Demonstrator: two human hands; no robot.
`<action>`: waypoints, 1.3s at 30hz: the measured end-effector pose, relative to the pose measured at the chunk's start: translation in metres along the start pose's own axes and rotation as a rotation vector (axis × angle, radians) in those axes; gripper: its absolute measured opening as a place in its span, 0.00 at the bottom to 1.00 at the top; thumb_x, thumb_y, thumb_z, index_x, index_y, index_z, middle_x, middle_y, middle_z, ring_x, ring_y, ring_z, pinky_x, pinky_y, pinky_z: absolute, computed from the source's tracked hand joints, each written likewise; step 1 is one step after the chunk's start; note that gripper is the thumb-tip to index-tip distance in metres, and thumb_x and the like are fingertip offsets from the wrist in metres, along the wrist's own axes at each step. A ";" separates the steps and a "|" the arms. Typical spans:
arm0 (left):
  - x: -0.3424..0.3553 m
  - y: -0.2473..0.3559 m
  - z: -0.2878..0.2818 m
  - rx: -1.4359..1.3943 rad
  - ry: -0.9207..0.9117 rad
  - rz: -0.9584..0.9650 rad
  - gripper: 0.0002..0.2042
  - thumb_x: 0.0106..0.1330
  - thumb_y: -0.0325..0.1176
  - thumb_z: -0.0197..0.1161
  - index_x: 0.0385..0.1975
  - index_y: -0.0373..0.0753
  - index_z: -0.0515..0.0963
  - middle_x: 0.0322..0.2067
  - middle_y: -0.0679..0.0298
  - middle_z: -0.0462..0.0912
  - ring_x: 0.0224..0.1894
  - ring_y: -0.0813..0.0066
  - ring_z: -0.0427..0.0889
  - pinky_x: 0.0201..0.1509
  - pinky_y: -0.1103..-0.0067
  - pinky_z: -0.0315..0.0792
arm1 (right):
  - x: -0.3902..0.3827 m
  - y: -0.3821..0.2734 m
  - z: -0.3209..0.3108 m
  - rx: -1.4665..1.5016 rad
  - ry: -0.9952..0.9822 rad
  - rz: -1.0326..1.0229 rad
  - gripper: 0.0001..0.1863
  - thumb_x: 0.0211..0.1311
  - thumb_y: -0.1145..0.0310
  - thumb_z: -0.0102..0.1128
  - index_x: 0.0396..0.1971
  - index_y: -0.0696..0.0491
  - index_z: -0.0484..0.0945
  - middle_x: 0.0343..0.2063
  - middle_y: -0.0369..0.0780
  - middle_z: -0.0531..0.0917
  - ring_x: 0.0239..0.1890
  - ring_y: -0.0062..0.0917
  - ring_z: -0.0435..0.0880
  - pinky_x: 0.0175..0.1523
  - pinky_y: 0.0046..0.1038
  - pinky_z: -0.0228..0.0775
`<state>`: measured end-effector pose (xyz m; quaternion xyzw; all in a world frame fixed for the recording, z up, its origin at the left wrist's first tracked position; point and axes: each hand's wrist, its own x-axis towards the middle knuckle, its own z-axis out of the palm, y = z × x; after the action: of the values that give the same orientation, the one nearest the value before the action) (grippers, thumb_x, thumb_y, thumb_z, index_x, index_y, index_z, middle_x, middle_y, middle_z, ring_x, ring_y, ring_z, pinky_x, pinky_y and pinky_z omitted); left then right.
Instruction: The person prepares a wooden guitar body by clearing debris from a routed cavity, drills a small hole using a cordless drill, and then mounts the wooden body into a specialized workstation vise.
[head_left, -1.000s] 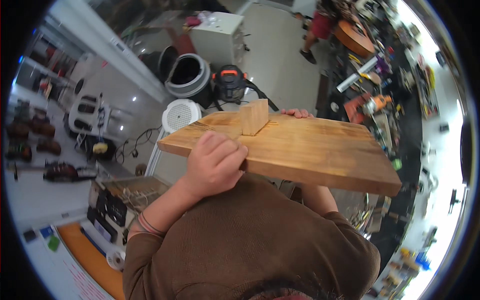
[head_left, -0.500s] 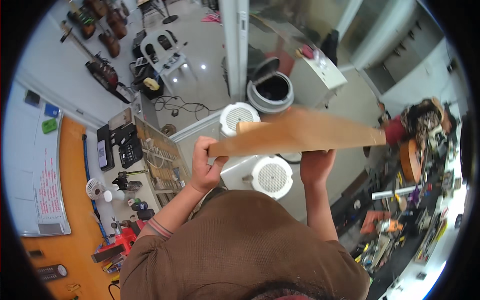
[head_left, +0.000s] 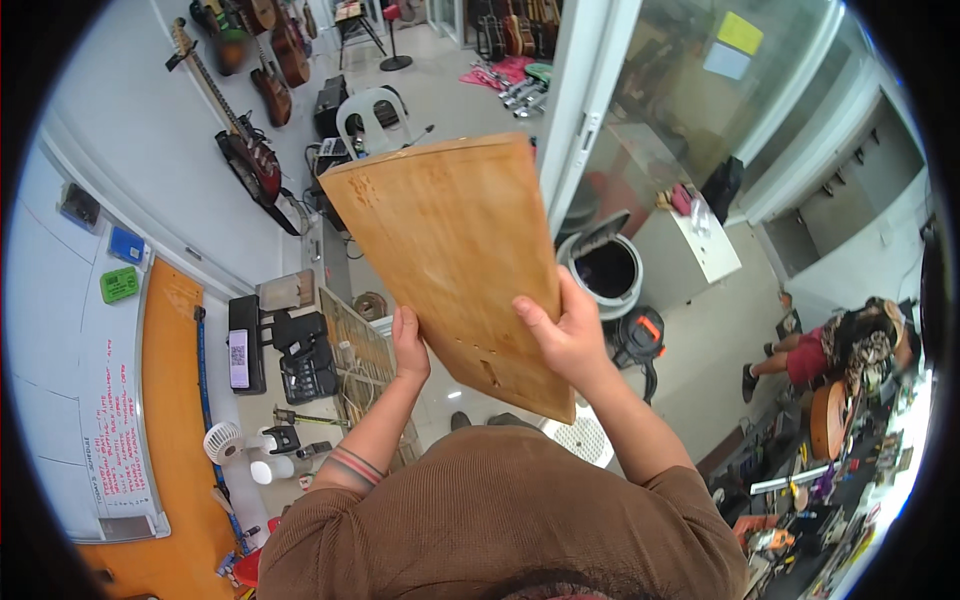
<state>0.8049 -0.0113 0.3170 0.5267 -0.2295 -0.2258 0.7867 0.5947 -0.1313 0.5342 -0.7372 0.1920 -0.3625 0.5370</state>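
A broad, thick wooden board (head_left: 450, 250) with a honey-brown face is held up in front of my chest, tilted so its far end rises. Small holes and a short slot show near its lower end. My left hand (head_left: 408, 345) grips the board's left edge, low down, with the thumb up along the side. On the opposite edge my right hand (head_left: 567, 330) clasps the board, its thumb lying on the face and the other fingers mostly hidden behind it.
Ahead right stands a grey bin (head_left: 605, 270) with its lid raised, beside a black-and-orange device (head_left: 640, 335). A white stool (head_left: 583, 440) is partly under the board. Left, a counter holds a black case (head_left: 305, 365). A person (head_left: 805, 350) bends at the cluttered right bench.
The board has turned from nearly edge-on to showing its broad face, its far end now up and left. Both hands still hold it; my right thumb now rests on the face. The view has shifted.
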 end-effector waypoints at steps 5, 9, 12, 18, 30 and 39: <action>0.081 -0.032 -0.018 0.301 0.141 -0.214 0.26 0.82 0.53 0.48 0.67 0.40 0.73 0.66 0.64 0.74 0.68 0.73 0.70 0.72 0.72 0.64 | 0.073 0.014 0.040 -0.283 -0.090 -0.085 0.24 0.66 0.63 0.73 0.56 0.59 0.78 0.47 0.49 0.88 0.45 0.41 0.90 0.48 0.36 0.81; 0.095 -0.041 -0.067 -0.256 -0.088 -0.744 0.32 0.79 0.63 0.49 0.74 0.48 0.64 0.63 0.64 0.72 0.65 0.71 0.72 0.70 0.70 0.65 | 0.112 0.030 0.105 -0.244 -0.041 -0.419 0.27 0.62 0.63 0.75 0.59 0.55 0.79 0.45 0.47 0.89 0.44 0.44 0.90 0.49 0.37 0.83; 0.086 -0.007 -0.015 -0.408 -0.330 -0.662 0.32 0.80 0.62 0.47 0.76 0.50 0.62 0.67 0.64 0.71 0.69 0.69 0.70 0.74 0.66 0.64 | 0.134 0.033 0.132 -0.186 -0.107 -0.433 0.34 0.58 0.66 0.76 0.65 0.54 0.76 0.57 0.47 0.86 0.53 0.43 0.88 0.55 0.38 0.82; 0.171 -0.028 -0.049 -0.567 -0.305 -0.539 0.33 0.80 0.62 0.46 0.77 0.51 0.60 0.70 0.64 0.69 0.72 0.67 0.68 0.77 0.64 0.62 | 0.202 0.053 0.201 -0.124 -0.338 -0.570 0.43 0.47 0.74 0.74 0.69 0.57 0.72 0.68 0.47 0.78 0.65 0.42 0.82 0.66 0.38 0.77; 0.417 -0.029 -0.108 -0.615 -0.175 -0.556 0.34 0.81 0.63 0.45 0.78 0.50 0.58 0.73 0.65 0.67 0.74 0.65 0.67 0.78 0.62 0.61 | 0.399 0.081 0.271 -0.159 -0.312 -0.571 0.46 0.46 0.77 0.73 0.72 0.56 0.70 0.71 0.47 0.74 0.68 0.43 0.79 0.68 0.39 0.75; 0.582 -0.074 -0.063 -0.572 -0.269 -0.592 0.34 0.81 0.63 0.44 0.79 0.50 0.57 0.75 0.65 0.65 0.75 0.64 0.65 0.80 0.61 0.60 | 0.564 0.133 0.246 -0.062 -0.067 -0.456 0.36 0.66 0.69 0.71 0.72 0.56 0.66 0.66 0.48 0.77 0.65 0.44 0.79 0.65 0.39 0.75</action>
<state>1.2955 -0.3389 0.2984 0.2964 -0.0970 -0.5630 0.7654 1.1656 -0.3964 0.5557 -0.7892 0.0135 -0.4436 0.4245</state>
